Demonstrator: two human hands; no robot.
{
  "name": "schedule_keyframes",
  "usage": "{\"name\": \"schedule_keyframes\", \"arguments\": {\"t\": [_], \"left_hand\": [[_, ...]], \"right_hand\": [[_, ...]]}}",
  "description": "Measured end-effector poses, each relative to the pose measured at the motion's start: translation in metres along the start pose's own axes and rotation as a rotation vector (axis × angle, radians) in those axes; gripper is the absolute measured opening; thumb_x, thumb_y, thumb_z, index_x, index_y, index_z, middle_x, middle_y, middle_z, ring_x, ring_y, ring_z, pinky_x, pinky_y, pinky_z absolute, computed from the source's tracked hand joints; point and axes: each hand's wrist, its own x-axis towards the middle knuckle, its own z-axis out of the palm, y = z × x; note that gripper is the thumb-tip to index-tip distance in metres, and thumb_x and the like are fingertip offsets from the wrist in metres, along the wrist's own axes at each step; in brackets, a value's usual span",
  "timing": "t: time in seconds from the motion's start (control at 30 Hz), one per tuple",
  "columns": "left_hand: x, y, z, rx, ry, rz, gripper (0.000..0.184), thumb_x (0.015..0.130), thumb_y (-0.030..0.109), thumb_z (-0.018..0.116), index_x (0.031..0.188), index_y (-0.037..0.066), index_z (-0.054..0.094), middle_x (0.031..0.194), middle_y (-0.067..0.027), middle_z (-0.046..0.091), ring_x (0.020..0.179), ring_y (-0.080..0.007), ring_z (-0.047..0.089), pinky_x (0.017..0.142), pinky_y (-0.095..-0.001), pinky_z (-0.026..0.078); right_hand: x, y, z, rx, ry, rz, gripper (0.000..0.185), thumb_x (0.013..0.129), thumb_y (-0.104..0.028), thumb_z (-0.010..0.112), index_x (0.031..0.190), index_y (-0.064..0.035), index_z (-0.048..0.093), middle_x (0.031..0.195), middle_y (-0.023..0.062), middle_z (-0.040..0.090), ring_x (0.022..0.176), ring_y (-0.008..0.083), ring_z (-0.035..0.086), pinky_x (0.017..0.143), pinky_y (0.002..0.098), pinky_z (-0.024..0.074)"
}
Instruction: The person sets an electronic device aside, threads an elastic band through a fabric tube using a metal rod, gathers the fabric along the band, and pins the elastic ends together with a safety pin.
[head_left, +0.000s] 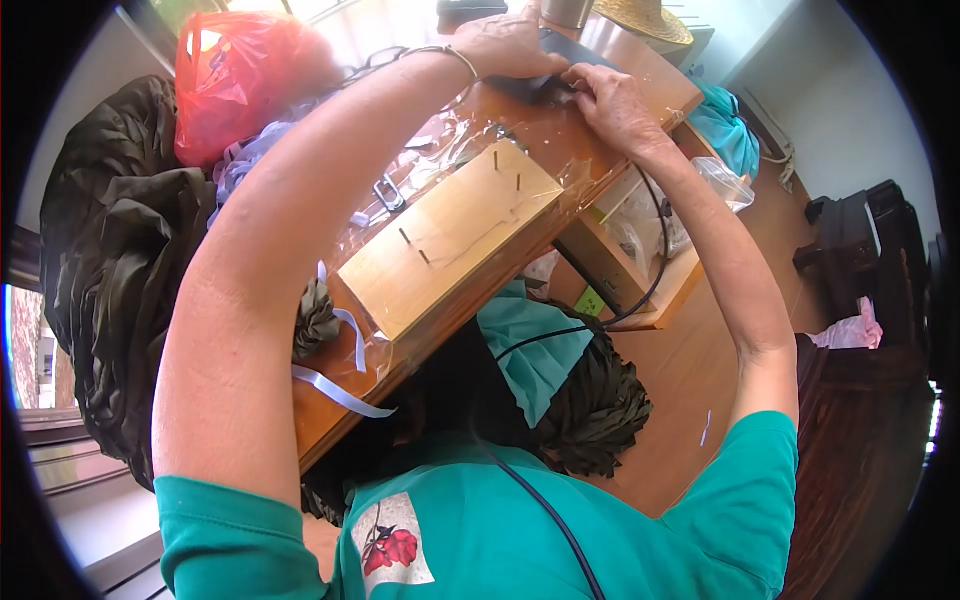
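Both arms reach to the far part of the wooden table. My left hand [510, 45], with a bracelet at the wrist, lies at a dark, flat item [590, 55], its fingers bent down onto it. Against the right side of the same item, my right hand [610, 100] has its fingers pressed together at the edge. What the item is cannot be made out. Nearer to me, a pale wooden board [450, 240] with several upright metal pins lies on the plastic-covered tabletop.
A red plastic bag [240, 80] and dark pleated fabric [140, 250] are at the left. White ribbon [340, 390] hangs over the table's front edge. An open drawer [650, 305] juts out at the right, crossed by a black cable [667, 240]. A straw hat [650, 18] sits at the back.
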Motion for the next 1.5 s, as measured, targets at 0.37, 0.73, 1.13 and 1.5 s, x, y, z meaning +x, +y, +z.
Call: {"name": "schedule_keyframes", "arguments": {"t": [0.37, 0.73, 1.13, 1.5], "left_hand": [[-0.154, -0.01, -0.153, -0.127, -0.141, 0.079, 0.094, 0.094, 0.057, 0.055, 0.15, -0.014, 0.028, 0.143, -0.0358, 0.048, 0.135, -0.0398, 0.049, 0.113, -0.0396, 0.039], [-0.419, 0.042, -0.163, -0.605, -0.575, 0.17, 0.074, 0.085, 0.024, 0.078, 0.145, -0.003, 0.045, 0.127, -0.0232, 0.062, 0.098, -0.0343, 0.067, 0.083, -0.04, 0.059], [-0.45, 0.091, -0.063, -1.053, -0.452, 0.529, 0.045, 0.096, 0.018, 0.062, 0.139, 0.006, 0.054, 0.111, -0.0139, 0.055, 0.087, -0.0302, 0.061, 0.07, -0.0385, 0.056], [-0.427, 0.141, -0.035, -0.782, -0.214, 0.795, 0.024, 0.079, 0.015, 0.064, 0.095, 0.0, 0.055, 0.086, -0.0121, 0.053, 0.074, -0.0258, 0.06, 0.061, -0.0436, 0.05]], "right_hand": [[-0.003, -0.013, -0.011, -0.206, 0.012, -0.12, 0.028, 0.094, -0.013, 0.06, 0.121, -0.0077, 0.066, 0.112, 0.0179, 0.068, 0.101, 0.0382, 0.067, 0.087, 0.0464, 0.0546], [-0.117, -0.099, -0.113, -0.29, -0.099, -0.096, 0.029, 0.091, -0.008, 0.066, 0.12, -0.0049, 0.062, 0.107, 0.0168, 0.064, 0.102, 0.0372, 0.062, 0.085, 0.0445, 0.0512], [-0.261, -0.219, -0.107, 0.445, -1.264, -0.267, 0.026, 0.089, -0.022, 0.066, 0.111, -0.0101, 0.07, 0.093, 0.015, 0.07, 0.087, 0.0336, 0.069, 0.075, 0.0448, 0.0558], [-0.271, -0.289, -0.021, 0.667, -1.121, -0.314, 0.079, 0.094, -0.012, 0.057, 0.159, -0.0058, 0.012, 0.077, 0.0117, 0.062, 0.06, 0.0304, 0.061, 0.055, 0.0423, 0.0498]]}}
